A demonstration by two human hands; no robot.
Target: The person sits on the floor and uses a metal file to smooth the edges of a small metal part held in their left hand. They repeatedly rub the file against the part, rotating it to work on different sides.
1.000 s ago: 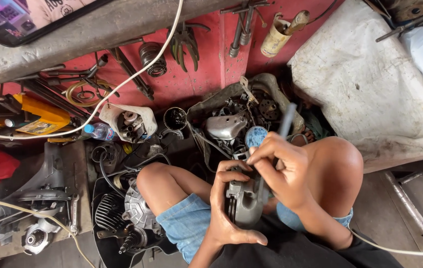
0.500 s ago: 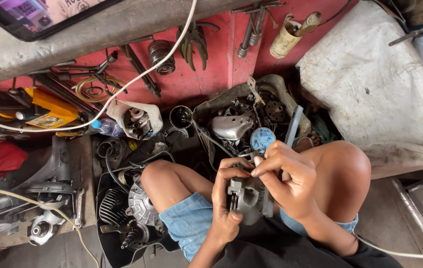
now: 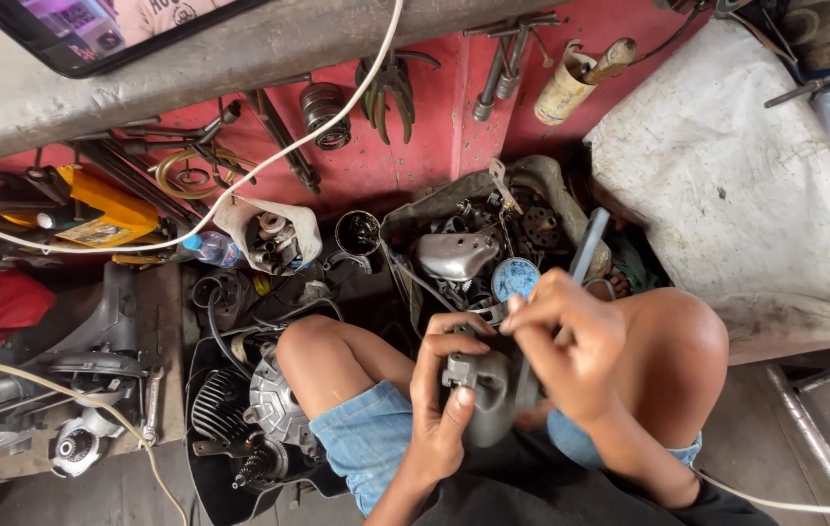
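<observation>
Grey cast-metal housing part held upright over lap, between bare knees. Left hand wrapped around lower body, fingers closed gripping it. Right hand above, fingers pinched at top edge.

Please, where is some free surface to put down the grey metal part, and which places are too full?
Free: the white cloth right of the knee. Crowded: the tub of metal parts ahead of the left hand and right hand, and the red floor with tools.
</observation>
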